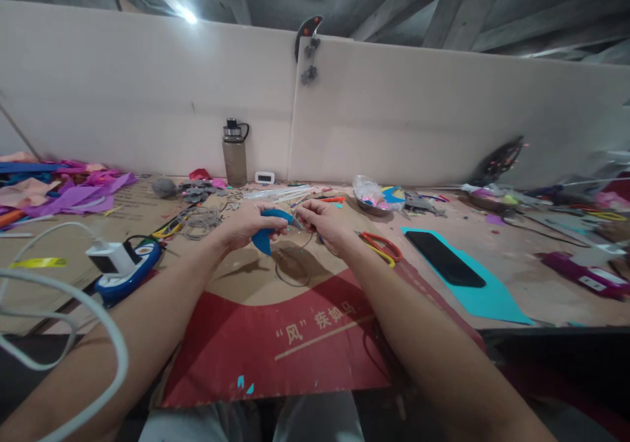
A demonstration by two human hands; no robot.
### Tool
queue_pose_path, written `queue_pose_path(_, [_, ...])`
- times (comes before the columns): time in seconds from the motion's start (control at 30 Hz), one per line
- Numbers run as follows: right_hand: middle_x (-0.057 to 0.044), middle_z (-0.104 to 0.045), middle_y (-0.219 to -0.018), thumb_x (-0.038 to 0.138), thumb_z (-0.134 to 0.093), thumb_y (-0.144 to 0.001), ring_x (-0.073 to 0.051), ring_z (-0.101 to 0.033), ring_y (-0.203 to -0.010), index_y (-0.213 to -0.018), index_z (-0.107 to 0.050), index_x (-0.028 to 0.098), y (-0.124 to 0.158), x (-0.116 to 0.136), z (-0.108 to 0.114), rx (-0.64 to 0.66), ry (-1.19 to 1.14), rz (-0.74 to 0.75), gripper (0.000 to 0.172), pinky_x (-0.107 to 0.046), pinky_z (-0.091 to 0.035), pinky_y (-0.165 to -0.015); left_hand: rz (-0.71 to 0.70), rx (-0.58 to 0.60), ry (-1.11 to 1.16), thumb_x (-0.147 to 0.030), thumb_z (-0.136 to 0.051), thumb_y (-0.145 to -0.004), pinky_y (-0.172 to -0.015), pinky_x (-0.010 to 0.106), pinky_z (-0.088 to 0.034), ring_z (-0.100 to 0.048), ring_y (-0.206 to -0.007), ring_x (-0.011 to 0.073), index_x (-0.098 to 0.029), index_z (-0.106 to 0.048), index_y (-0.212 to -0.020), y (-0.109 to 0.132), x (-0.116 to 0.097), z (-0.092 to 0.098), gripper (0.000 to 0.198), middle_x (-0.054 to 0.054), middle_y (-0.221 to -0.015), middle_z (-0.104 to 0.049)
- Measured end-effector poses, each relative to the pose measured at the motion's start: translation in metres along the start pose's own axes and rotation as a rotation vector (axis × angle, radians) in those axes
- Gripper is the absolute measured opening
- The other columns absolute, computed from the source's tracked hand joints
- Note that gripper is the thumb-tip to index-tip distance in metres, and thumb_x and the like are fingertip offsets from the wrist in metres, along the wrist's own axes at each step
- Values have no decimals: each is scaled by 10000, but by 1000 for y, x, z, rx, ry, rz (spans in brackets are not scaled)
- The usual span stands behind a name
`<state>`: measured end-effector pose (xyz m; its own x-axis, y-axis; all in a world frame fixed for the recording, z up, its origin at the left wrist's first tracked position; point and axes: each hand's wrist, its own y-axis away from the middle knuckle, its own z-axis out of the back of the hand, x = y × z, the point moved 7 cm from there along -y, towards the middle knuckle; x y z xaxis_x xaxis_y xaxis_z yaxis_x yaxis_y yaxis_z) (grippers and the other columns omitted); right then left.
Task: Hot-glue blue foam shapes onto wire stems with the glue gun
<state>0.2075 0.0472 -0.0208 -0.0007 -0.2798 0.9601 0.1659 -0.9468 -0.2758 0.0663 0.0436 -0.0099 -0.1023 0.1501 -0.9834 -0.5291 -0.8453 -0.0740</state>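
My left hand point(249, 224) is closed around blue-handled pliers point(268, 230) held just above the cardboard sheet point(295, 337). The pliers' tip points right toward my right hand point(323, 222), whose fingers are pinched on a thin dark wire point(294, 272). The wire hangs down in a loop over the cardboard between my hands. Both forearms reach in from the bottom of the view.
Red-and-yellow scissors point(381, 245) lie right of my right hand. A black phone point(445, 258) rests on a teal sheet point(487, 294). A white charger on a blue power strip point(125, 268) sits left, with white cable. A water bottle point(235, 153) and purple paper scraps point(73, 192) lie farther back.
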Motion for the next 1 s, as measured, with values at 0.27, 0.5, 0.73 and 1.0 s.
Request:
queue_pose_path(0.27, [56,-459,-587,385,-624,-722,-71,-368,-516,-666,-543,190,1,-1,-9,108,130,15,218,-244,-267,-524,-73,-100,-28,-253,-733,-633,-492,191,-351,-465,-495,66,-138,-639,-709,-3,1,5,167,-22,-532,-544])
queue_pose_path(0.5, [9,-571,-734,273,-629,-707,-103,-468,-614,-825,-554,202,-2,-19,8,-58,205,-133,157,-247,-350,-565,-96,-116,-12,-260,-726,-627,-495,207,-319,-432,-495,65,-125,-650,-681,-4,0,8,164,-19,-526,-519])
queue_pose_path(0.73, [-28,-608,-994,363,-515,-814,-138,-552,-869,-916,-532,242,-6,-2,15,-123,55,79,158,-280,-427,-741,-78,-94,14,-242,-702,-620,-482,215,-315,-438,-486,67,-131,-604,-610,-1,-3,5,148,-12,-535,-525])
queue_pose_path(1.0, [19,-554,-734,391,-589,-783,-123,-504,-705,-797,-552,218,9,17,-18,128,168,186,177,-283,-409,-712,-63,-117,-66,-258,-689,-638,-483,211,-345,-462,-493,70,-129,-607,-618,-2,-1,8,154,-3,-552,-552])
